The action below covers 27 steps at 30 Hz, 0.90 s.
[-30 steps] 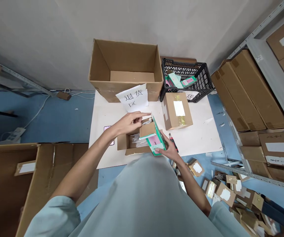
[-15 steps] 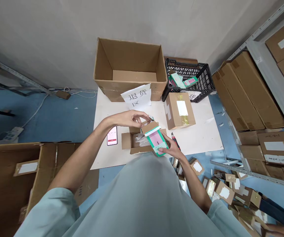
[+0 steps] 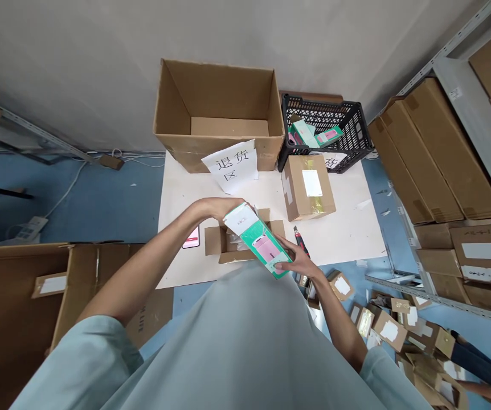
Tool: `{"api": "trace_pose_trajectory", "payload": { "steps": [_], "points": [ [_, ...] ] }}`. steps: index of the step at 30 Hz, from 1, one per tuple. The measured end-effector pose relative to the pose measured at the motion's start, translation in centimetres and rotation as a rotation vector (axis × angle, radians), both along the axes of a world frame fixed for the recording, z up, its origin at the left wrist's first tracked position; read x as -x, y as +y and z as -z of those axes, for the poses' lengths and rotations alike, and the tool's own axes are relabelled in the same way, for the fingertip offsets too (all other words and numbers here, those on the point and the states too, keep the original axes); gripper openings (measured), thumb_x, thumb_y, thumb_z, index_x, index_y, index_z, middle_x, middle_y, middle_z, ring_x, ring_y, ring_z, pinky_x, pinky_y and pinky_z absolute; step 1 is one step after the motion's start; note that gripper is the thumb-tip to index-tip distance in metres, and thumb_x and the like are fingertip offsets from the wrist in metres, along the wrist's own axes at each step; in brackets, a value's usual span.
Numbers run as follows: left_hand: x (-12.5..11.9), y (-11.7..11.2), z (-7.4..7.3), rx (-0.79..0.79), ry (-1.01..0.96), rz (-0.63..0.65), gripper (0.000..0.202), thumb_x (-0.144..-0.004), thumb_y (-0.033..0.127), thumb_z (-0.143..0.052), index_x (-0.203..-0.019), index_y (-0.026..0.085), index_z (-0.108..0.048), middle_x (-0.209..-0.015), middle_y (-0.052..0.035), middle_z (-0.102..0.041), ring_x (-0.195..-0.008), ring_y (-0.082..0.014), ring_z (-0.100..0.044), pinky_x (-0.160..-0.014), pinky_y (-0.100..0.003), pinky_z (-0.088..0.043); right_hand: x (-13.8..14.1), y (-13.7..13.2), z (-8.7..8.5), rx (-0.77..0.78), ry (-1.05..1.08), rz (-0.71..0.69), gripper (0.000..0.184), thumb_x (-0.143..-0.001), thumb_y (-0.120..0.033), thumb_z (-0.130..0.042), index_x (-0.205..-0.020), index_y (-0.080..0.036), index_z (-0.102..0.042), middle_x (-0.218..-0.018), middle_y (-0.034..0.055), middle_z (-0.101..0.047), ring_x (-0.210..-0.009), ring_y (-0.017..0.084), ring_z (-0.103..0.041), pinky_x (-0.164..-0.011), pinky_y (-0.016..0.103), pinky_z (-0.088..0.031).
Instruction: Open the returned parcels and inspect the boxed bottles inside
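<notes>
Both my hands hold a green product box (image 3: 259, 242) with a pink picture and a white end, lifted just above a small open cardboard box (image 3: 228, 248) on the white table (image 3: 348, 228). My left hand (image 3: 217, 208) grips the box's far white end with curled fingers. My right hand (image 3: 294, 262) holds its near end, thumb on top. White paper filling shows inside the small open box.
A large open carton (image 3: 217, 114) with a paper sign (image 3: 230, 165) stands at the table's back, a black crate (image 3: 322, 128) of green boxes beside it. A sealed parcel (image 3: 309, 187), a phone (image 3: 191, 239) and a cutter (image 3: 300, 239) lie on the table. Stacked cartons fill shelves right; small boxes litter the floor.
The green box has come out of the small open box and now lies flatter, held by both hands. My left hand moved from the box flap onto the green box's far end.
</notes>
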State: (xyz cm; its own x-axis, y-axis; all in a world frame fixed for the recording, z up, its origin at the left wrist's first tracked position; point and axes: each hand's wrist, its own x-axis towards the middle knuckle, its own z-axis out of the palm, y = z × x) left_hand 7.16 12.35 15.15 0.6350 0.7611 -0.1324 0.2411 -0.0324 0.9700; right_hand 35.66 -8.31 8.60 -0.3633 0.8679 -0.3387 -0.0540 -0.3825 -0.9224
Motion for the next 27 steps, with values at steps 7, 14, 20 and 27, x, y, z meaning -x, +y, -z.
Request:
{"api": "trace_pose_trajectory", "payload": {
  "steps": [7,14,20,27],
  "points": [
    [-2.6,0.6,-3.0,0.070,0.068,0.263,0.037,-0.054,0.032,-0.093,-0.090,0.027,-0.087,-0.104,-0.0068,-0.084,-0.091,-0.0296,-0.079,-0.076,-0.034,-0.062,-3.6,0.1,-0.9,0.000,-0.014,0.041,0.113,-0.072,-0.052,-0.104,-0.171,-0.032,-0.053,-0.174,0.0068,-0.053,-0.161,0.035,-0.052,-0.130,0.050,-0.049],
    [-2.2,1.9,-2.8,0.113,0.046,-0.196,0.050,-0.059,0.034,-0.096,-0.107,0.021,-0.090,-0.097,-0.0117,-0.083,-0.094,-0.0311,-0.078,-0.092,-0.047,-0.065,-8.9,-1.9,1.7,-0.026,-0.151,0.117,0.112,-0.072,-0.048,-0.104,-0.170,-0.029,-0.054,-0.176,0.0094,-0.052,-0.165,0.035,-0.046,-0.137,0.053,-0.036],
    [-0.7,3.1,-2.4,0.081,-0.047,-0.527,0.049,-0.060,0.041,-0.097,-0.104,0.020,-0.089,-0.111,-0.0145,-0.083,-0.106,-0.0346,-0.077,-0.086,-0.046,-0.070,-13.6,-5.2,9.1,-0.112,-0.492,0.273,0.113,-0.076,-0.050,-0.095,-0.175,-0.026,-0.045,-0.162,0.0144,-0.063,-0.149,0.038,-0.060,-0.131,0.061,-0.042],
    [-1.8,2.2,-1.3,0.113,-0.102,-0.540,0.053,-0.060,0.042,-0.099,-0.107,0.021,-0.089,-0.112,-0.0138,-0.083,-0.105,-0.0323,-0.077,-0.079,-0.038,-0.070,-13.9,-4.9,14.6,-0.179,-0.743,0.291,0.106,-0.080,-0.068,-0.078,-0.167,-0.014,-0.053,-0.132,0.0169,-0.070,-0.126,0.039,-0.066,-0.117,0.064,-0.053]
  ]
}}
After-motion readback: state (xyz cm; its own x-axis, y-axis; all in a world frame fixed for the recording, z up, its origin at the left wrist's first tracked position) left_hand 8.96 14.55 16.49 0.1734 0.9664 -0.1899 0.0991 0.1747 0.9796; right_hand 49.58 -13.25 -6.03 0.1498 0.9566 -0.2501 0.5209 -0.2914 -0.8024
